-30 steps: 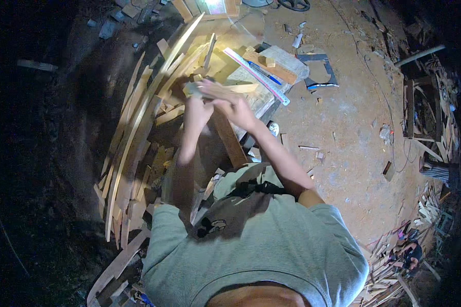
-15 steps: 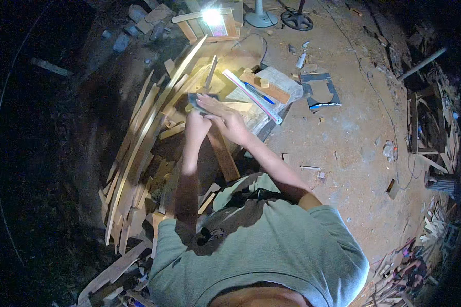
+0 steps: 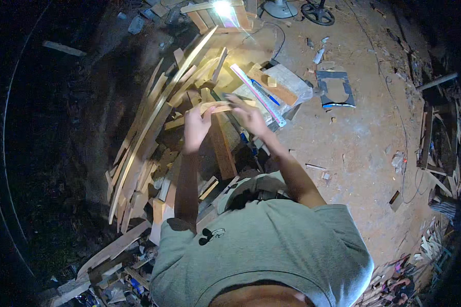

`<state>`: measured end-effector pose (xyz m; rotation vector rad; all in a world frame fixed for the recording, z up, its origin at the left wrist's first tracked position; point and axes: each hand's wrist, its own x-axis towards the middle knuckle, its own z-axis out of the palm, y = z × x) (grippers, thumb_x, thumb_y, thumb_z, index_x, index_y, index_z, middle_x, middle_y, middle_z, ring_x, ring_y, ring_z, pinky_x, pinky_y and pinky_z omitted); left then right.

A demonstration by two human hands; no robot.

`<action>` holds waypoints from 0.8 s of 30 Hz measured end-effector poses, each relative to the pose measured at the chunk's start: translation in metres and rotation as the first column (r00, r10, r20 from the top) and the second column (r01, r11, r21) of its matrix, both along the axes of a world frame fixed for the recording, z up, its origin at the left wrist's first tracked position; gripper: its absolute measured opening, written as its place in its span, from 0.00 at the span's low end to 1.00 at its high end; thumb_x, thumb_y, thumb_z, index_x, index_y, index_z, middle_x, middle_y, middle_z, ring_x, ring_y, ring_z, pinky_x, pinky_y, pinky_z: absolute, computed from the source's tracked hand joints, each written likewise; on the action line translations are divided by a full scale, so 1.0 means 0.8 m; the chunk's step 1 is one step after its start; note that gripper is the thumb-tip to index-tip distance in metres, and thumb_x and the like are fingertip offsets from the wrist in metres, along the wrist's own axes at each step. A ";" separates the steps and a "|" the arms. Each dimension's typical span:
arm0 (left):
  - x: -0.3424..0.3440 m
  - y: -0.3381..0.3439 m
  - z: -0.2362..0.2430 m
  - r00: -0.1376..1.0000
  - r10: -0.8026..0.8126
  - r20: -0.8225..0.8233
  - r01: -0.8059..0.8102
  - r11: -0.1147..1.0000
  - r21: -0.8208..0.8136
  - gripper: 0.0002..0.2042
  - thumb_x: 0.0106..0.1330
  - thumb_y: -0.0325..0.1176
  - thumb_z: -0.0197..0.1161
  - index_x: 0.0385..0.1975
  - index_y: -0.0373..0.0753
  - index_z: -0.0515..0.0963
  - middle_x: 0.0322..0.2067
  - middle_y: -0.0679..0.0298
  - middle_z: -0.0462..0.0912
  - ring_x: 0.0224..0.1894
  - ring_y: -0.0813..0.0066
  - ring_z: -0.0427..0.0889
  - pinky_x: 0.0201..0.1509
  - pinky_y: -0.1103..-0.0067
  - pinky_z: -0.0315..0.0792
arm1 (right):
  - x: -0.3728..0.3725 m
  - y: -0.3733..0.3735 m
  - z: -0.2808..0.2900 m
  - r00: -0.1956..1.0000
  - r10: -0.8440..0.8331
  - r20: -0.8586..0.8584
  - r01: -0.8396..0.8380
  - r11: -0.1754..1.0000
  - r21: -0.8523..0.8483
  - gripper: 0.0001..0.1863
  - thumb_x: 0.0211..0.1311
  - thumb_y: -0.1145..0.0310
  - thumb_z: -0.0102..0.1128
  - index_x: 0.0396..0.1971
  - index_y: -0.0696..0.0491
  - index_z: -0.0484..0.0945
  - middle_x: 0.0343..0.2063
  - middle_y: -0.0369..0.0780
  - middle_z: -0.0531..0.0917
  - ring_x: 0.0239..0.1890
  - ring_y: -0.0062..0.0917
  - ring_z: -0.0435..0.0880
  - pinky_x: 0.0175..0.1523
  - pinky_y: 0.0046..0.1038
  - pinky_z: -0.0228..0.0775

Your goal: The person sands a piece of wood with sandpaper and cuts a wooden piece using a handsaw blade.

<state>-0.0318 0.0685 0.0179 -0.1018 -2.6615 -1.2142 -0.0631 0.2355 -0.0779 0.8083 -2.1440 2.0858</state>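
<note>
Wood strip [image 3: 217, 107] is resting in the left hand [image 3: 195, 129], whose grip is pinching its left end; the right hand [image 3: 251, 118] is showing blurred around its right part, grip impossible to tell. Work is seeming unfinished; ruler [image 3: 259, 96] and pen [image 3: 270, 97] are lying nearby.

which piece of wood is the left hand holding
The short pale strip gripped in the left hand, set crosswise near the right hand. The longer curved strip and brown board are in neither hand.
</note>
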 end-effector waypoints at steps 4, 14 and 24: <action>0.000 -0.012 -0.008 0.999 0.043 -0.005 -0.043 0.999 -0.005 0.06 0.57 0.25 0.55 0.30 0.30 0.76 0.24 0.57 0.80 0.28 0.80 0.77 0.32 0.82 0.68 | -0.004 -0.002 0.033 1.000 0.007 -0.024 -0.002 0.986 0.164 0.15 0.56 0.72 0.47 0.44 0.57 0.72 0.49 0.43 0.71 0.53 0.32 0.70 0.57 0.29 0.60; -0.006 -0.018 0.001 0.998 -0.053 0.023 0.051 0.997 0.053 0.06 0.56 0.26 0.55 0.30 0.31 0.77 0.27 0.55 0.81 0.31 0.70 0.81 0.34 0.80 0.71 | -0.007 0.012 -0.013 0.977 -0.167 0.136 0.141 0.973 0.181 0.15 0.54 0.72 0.48 0.42 0.54 0.73 0.47 0.45 0.73 0.51 0.36 0.71 0.55 0.31 0.62; -0.020 -0.061 -0.026 0.993 -0.095 0.076 0.087 0.991 0.104 0.08 0.57 0.29 0.56 0.30 0.29 0.76 0.27 0.54 0.81 0.30 0.71 0.80 0.32 0.80 0.70 | -0.001 0.006 -0.022 0.960 -0.193 0.202 0.135 0.954 0.269 0.15 0.60 0.67 0.45 0.46 0.51 0.72 0.48 0.40 0.73 0.52 0.32 0.71 0.53 0.29 0.64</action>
